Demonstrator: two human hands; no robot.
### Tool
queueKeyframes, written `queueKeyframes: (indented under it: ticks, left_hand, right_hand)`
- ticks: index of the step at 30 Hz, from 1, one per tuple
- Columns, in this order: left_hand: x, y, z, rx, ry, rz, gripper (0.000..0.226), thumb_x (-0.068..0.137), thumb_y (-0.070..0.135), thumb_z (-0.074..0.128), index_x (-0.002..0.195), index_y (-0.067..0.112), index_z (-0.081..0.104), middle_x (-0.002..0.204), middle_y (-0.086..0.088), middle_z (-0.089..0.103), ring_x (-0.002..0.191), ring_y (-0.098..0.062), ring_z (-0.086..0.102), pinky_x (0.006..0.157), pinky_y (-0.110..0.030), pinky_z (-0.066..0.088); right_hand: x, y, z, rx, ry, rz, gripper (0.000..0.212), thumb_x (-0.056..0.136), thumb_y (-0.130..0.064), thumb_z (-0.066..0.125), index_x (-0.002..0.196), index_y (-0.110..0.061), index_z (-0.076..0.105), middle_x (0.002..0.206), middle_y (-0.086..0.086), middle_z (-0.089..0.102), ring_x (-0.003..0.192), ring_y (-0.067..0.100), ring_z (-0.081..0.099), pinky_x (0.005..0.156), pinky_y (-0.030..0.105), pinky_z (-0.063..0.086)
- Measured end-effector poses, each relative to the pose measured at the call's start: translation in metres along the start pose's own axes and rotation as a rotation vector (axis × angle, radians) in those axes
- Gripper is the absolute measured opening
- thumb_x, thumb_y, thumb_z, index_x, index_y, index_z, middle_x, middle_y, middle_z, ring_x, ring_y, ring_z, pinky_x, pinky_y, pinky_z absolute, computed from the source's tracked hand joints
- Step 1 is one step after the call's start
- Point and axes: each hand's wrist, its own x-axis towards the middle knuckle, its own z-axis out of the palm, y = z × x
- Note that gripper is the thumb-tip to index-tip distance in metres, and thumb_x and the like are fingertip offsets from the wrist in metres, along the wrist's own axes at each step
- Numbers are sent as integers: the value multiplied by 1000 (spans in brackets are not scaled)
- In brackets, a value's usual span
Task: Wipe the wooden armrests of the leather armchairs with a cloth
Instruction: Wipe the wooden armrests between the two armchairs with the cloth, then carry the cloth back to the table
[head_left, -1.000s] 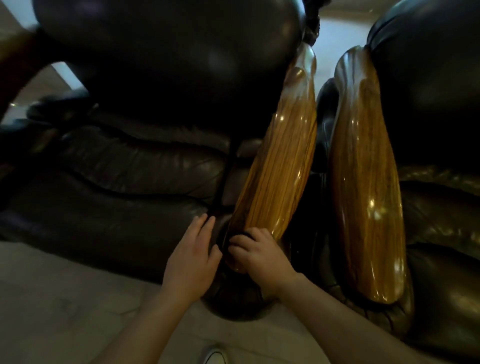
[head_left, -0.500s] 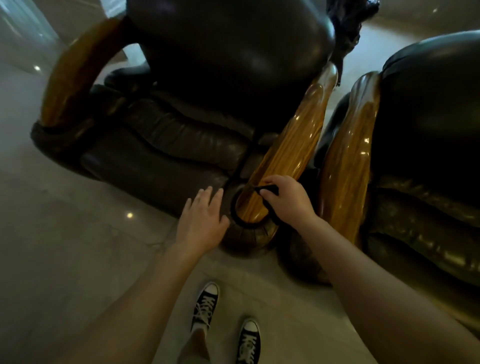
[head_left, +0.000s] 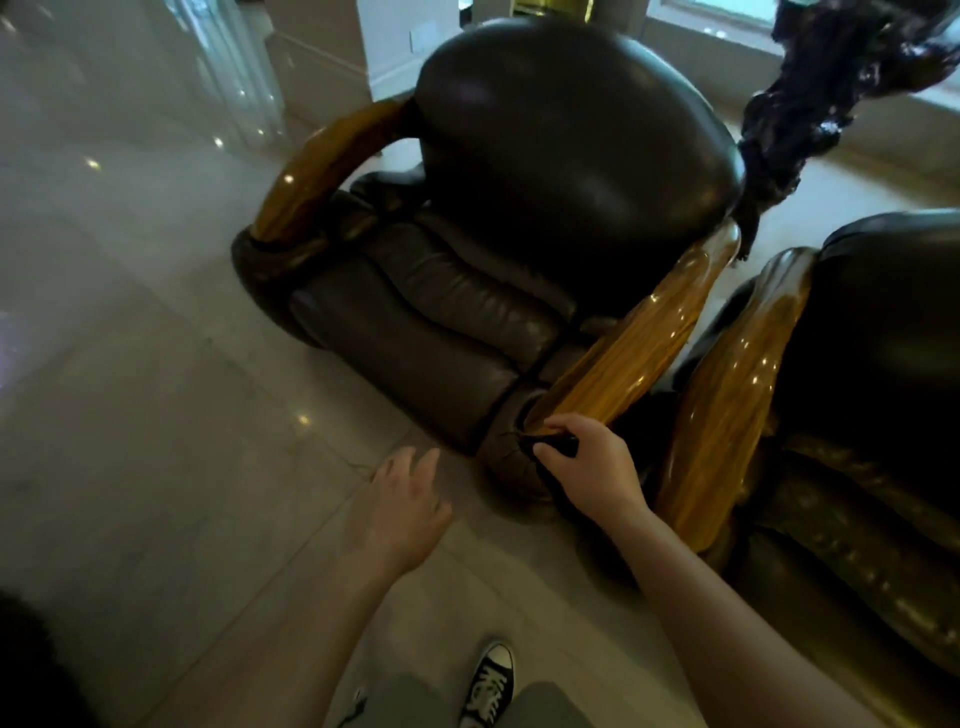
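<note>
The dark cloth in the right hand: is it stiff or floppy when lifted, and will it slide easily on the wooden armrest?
Probably floppy: the cloth bunches small inside the right hand. Likely light, as that one hand alone holds it. It should glide easily, since the armrest looks glossy.

No text, label, brand mark, number or sign is legible anywhere in view.

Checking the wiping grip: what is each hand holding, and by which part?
Right hand pinches the dark cloth by a bunched fold; left hand holds nothing.
</note>
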Motion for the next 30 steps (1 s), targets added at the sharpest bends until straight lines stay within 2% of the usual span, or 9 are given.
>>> queueKeyframes:
  ticks: [2,5,10,14,18,23,28,30]
  left_hand:
    - [-16,-18,-5,3,23,-27,71,86,50,41,149,20,30,147,-12,41,128,-28,45,102,-40,38]
    - [-43,-45,-15,-13,61,-83,71,84,53,37,147,19,36,144,-11,45,125,-29,47,101,-39,38]
    - [-94,-96,-25,-47,79,-149,59,86,46,48,140,22,42,137,-8,50,117,-28,52,94,-38,41]
    - [-135,-138,-28,-52,71,-211,58,87,45,49,139,19,44,130,-8,53,113,-28,53,91,-38,42]
    - [-178,-180,-33,-70,74,-259,62,88,47,47,144,23,36,133,-6,49,115,-27,51,93,-37,41]
    - [-227,-226,-43,-78,112,-356,63,89,47,45,147,24,33,134,-4,49,116,-25,50,92,-36,40]
    - [-262,-262,-48,-157,178,-471,62,90,42,52,146,19,38,132,-10,52,114,-30,52,93,-38,43]
    - [-270,-271,-47,-155,188,-511,61,90,42,52,145,17,39,130,-11,53,112,-30,54,91,-37,42]
  right_hand:
    - [-12,-15,11,-47,-7,-52,38,87,-33,72,124,-29,63,119,-10,63,104,4,57,77,15,42]
    - [-30,-42,32,-97,-58,-107,39,87,-34,72,124,-30,62,114,-13,63,101,2,58,71,11,38]
    - [-55,-89,71,-135,-150,-153,40,87,-33,72,126,-29,61,115,-11,63,102,5,59,81,22,49]
    - [-81,-125,103,-142,-217,-209,40,88,-34,71,127,-30,61,113,-11,62,102,8,59,83,24,48]
    - [-109,-160,135,-144,-264,-264,41,88,-33,70,127,-27,61,113,-9,62,102,9,59,87,27,49]
    - [-135,-201,172,-146,-333,-342,38,89,-32,70,126,-28,62,107,-14,58,96,5,54,81,23,41]
    - [-145,-237,208,-162,-424,-413,39,89,-32,70,127,-28,62,111,-14,60,99,4,55,83,23,43]
    - [-144,-249,223,-174,-465,-453,38,88,-33,70,125,-29,62,107,-17,58,98,3,56,77,17,42]
